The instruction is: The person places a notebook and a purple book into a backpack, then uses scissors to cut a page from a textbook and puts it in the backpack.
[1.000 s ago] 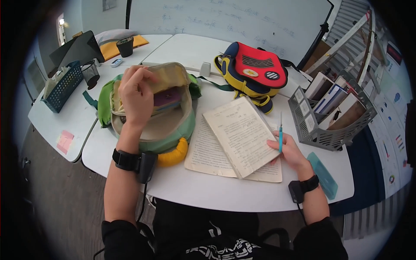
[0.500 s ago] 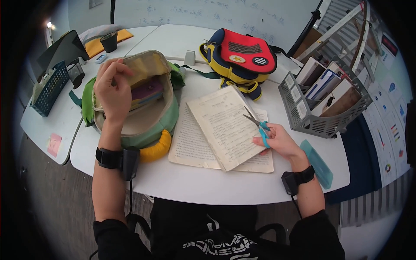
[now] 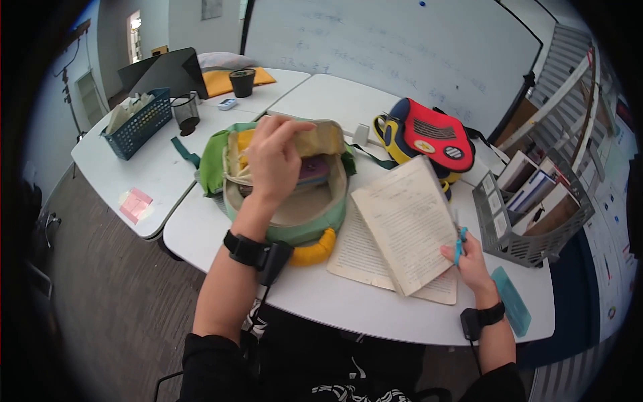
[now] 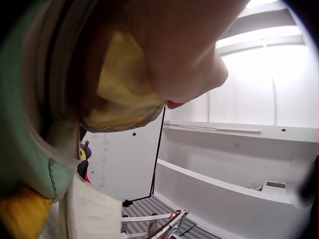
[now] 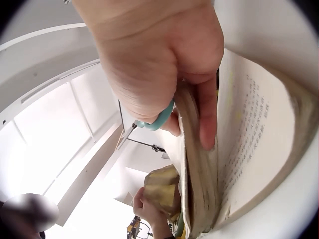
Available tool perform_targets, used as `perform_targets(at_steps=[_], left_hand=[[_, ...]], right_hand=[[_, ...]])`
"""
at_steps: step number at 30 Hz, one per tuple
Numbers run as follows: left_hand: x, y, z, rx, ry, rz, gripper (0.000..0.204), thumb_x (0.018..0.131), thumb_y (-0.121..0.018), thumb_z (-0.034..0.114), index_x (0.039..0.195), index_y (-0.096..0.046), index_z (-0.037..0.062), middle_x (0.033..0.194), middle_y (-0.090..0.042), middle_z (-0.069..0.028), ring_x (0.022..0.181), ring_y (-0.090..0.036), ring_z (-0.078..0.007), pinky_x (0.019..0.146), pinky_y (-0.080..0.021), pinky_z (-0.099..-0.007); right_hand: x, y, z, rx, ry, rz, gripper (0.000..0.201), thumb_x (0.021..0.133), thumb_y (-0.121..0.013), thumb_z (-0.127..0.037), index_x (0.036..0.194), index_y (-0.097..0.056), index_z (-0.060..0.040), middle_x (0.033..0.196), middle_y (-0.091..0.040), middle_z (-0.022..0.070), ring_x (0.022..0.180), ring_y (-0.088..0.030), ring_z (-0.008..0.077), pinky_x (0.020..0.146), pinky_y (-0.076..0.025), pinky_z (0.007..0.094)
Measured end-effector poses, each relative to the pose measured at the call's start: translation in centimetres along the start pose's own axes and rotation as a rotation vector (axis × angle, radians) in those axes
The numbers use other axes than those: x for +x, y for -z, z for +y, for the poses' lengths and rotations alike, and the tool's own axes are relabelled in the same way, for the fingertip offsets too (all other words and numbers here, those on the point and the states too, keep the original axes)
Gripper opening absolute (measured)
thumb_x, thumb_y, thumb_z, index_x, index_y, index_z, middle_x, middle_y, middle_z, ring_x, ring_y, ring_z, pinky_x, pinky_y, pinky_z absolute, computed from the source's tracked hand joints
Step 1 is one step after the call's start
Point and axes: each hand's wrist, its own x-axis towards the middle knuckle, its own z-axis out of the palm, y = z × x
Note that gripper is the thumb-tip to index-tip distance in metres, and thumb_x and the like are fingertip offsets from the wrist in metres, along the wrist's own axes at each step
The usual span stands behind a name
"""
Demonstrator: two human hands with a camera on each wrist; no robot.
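Note:
My left hand [image 3: 271,161] is at the raised flap [image 3: 325,137] of a green backpack [image 3: 308,228], thumb and fingers pinching its edge. Inside the wide-open bag sits a purple item [image 3: 313,169]. In my right hand [image 3: 474,264] are a thick worn book [image 3: 405,224] and a pair of blue-handled scissors [image 3: 461,244]. Thumb and fingers grip the book's edge in the right wrist view, and a scissor handle [image 5: 162,117] hangs on the hand. The held book is tilted over another open printed book [image 3: 358,258] on the table.
A red, blue and yellow backpack [image 3: 439,137] sits behind the books. To the right stand a grey file rack [image 3: 522,234] and a flat teal case [image 3: 512,301]. Leftward are a dark basket [image 3: 144,127], a mesh cup [image 3: 185,114] and pink notes [image 3: 136,204]. A yellow padded handle [image 3: 315,249] sticks out frontward.
The head view has swung about. The scissors turned so their blades showed over the page, then back nearly edge-on. My left hand stays at the bag flap, and my right keeps the book.

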Motion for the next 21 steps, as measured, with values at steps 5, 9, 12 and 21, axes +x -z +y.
perform_targets(at_steps=[5,9,12,21], left_hand=[[0.0,0.2,-0.6,-0.01,-0.042,0.031,0.03,0.069,-0.055,-0.012,0.085,-0.072,0.0077,0.086,-0.064,-0.0074,0.085,-0.061,-0.0276,0.072,-0.051,-0.0387],[0.2,0.3,-0.8,-0.037,-0.06,0.043,0.023,0.07,-0.056,-0.011,0.079,-0.07,0.0058,0.087,-0.068,-0.0067,0.084,-0.062,-0.0268,0.072,-0.052,-0.0376],[0.4,0.7,-0.9,-0.065,-0.096,0.06,0.022,0.07,-0.057,-0.011,0.077,-0.069,0.0055,0.086,-0.07,-0.0058,0.083,-0.063,-0.0255,0.072,-0.052,-0.0365],[0.9,1.4,-1.1,-0.14,-0.146,0.091,0.02,0.067,-0.059,-0.01,0.074,-0.068,0.0074,0.082,-0.07,-0.0032,0.08,-0.062,-0.0237,0.069,-0.052,-0.0347]], right_hand=[[0.6,-0.6,-1.9,0.296,0.042,-0.018,0.05,0.092,-0.066,-0.004,0.138,-0.047,0.0033,0.124,-0.065,0.012,0.11,-0.064,0.0174,0.096,-0.05,0.03],[1.3,-2.6,-5.1,0.32,-0.039,-0.126,0.051,0.091,-0.066,-0.006,0.137,-0.046,0.0054,0.126,-0.064,0.0137,0.113,-0.063,0.0186,0.1,-0.049,0.0319],[2.3,-3.9,-5.4,0.327,-0.118,-0.154,0.052,0.089,-0.067,-0.008,0.135,-0.047,0.0059,0.117,-0.066,0.0141,0.1,-0.069,0.0176,0.084,-0.057,0.0297],[3.6,-7.5,-6.2,0.366,-0.2,-0.188,0.045,0.09,-0.065,-0.008,0.129,-0.047,0.005,0.099,-0.069,0.0135,0.069,-0.071,0.0149,0.042,-0.051,0.0244]])
